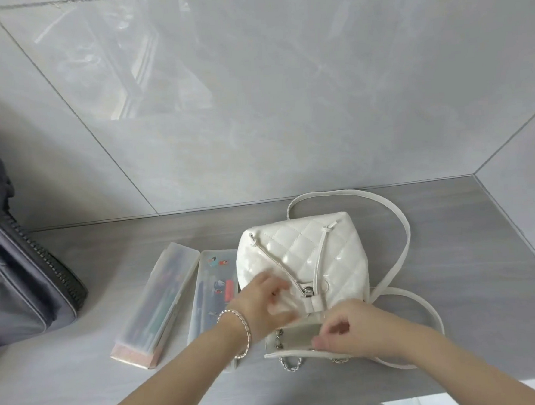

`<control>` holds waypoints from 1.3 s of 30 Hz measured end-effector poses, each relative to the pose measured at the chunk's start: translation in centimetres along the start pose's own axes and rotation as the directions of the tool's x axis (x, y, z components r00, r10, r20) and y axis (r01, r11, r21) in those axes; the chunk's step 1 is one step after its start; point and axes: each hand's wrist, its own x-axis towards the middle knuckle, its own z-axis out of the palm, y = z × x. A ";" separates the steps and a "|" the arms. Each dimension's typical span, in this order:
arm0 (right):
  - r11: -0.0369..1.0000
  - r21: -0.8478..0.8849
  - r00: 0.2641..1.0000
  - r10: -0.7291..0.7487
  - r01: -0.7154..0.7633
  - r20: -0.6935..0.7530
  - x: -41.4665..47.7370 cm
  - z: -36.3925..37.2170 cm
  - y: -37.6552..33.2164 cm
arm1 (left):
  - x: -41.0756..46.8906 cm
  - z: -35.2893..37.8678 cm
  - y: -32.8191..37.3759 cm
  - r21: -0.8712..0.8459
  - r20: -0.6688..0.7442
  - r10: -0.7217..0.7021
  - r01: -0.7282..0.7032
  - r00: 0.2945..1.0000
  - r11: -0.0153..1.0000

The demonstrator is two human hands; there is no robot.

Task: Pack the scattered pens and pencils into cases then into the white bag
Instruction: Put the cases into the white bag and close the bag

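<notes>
Slippage is the chief risk: the glossy white bag [307, 253] lies flat on the bench [470, 268]. Its near rim is pinched by the curled fingers of the right hand [355, 328]. The left hand [266, 299] is blurred over the clasp, so its grip cannot be told. If the mouth is not held wide, a long case could be jammed at the rim.

Neither filled case is packed yet: the inner case [211, 299] lies just beside the bag, the outer case [159, 302] beyond it. The looped strap [403, 234] could be snagged. Open bench is left towards the wall [254, 109], and the near edge lies close.
</notes>
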 end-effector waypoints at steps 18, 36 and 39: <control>0.994 -0.069 0.826 -0.109 0.085 -0.553 1.2 1.2 -3.7 | -0.1 0.4 0.8 0.528 -0.212 0.369 -0.211 0.905 0.822; 0.987 0.163 0.649 0.118 0.010 -0.752 4.8 -6.4 -8.3 | 0.9 -1.9 0.5 0.569 -0.179 0.502 -0.327 0.846 0.755; 0.956 -0.279 0.539 -0.285 0.096 -0.792 2.4 -2.2 -7.0 | 1.0 -2.0 1.1 0.531 -0.272 0.465 -0.272 0.842 0.803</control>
